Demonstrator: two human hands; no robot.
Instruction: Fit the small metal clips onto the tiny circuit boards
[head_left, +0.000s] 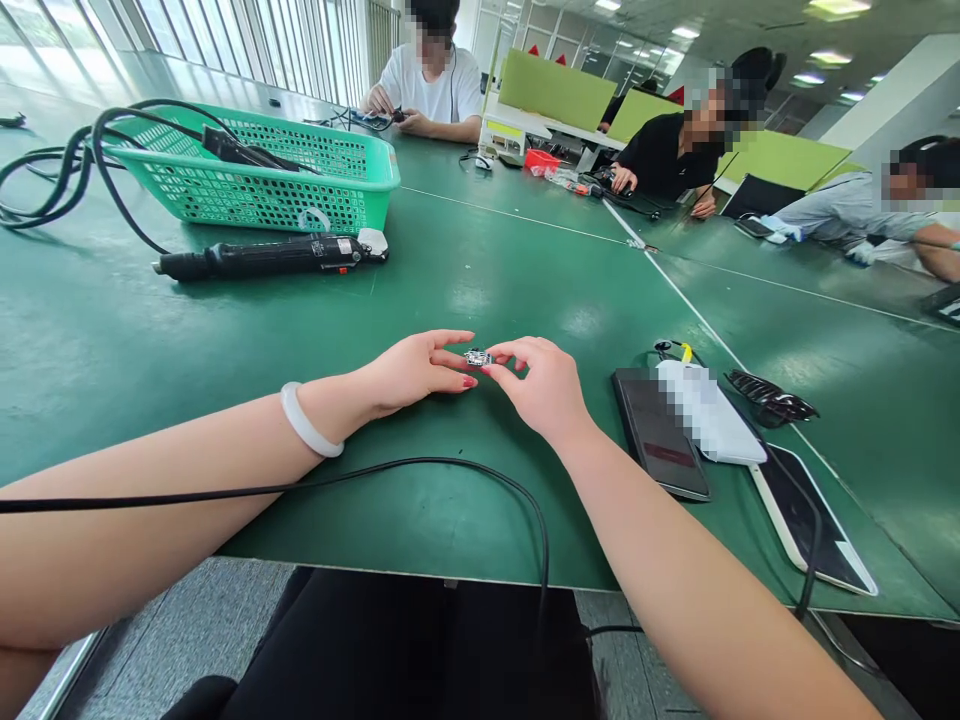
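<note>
Between my two hands, just above the green table (pixel 465 290), is a small silvery part (pixel 478 357) with dark patches, too small to name exactly. My right hand (pixel 544 385) pinches it at its right side with thumb and fingertips. From the left, my left hand (pixel 416 372) reaches up to it, thumb and fingers spread apart. One left fingertip lies right at the part's left edge; whether it touches, I cannot tell. A white bangle (pixel 309 420) circles my left wrist.
A black electric screwdriver (pixel 270 257) lies before a green basket (pixel 262 165) holding a cabled black tool. Dark phone (pixel 660 430), white device (pixel 709 410), white-edged phone (pixel 814 520) and hair claw (pixel 771 398) lie at right. A cable (pixel 420 461) crosses my left forearm. Several people sit beyond.
</note>
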